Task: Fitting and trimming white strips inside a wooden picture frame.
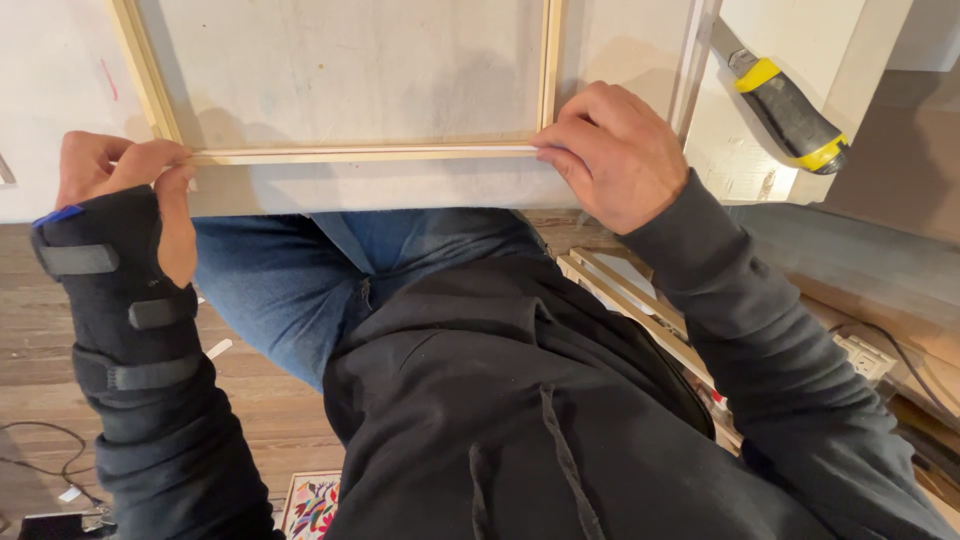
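A light wooden frame (345, 153) lies on a white work surface (420, 185) in front of me. My left hand (125, 185), in a black wrist brace with straps, pinches the frame's near left corner. My right hand (610, 150) presses its fingertips on the near right corner, where the near bar meets the upright side bar (549, 60). Both hands hold the near bar of the frame between them.
A yellow and black utility knife (788, 108) lies on the surface at the upper right. Spare wooden frame pieces (630, 295) and a white power strip (865, 355) sit lower right. Wooden floor, a cable (45, 450) and a colourful rug (312, 505) lie below.
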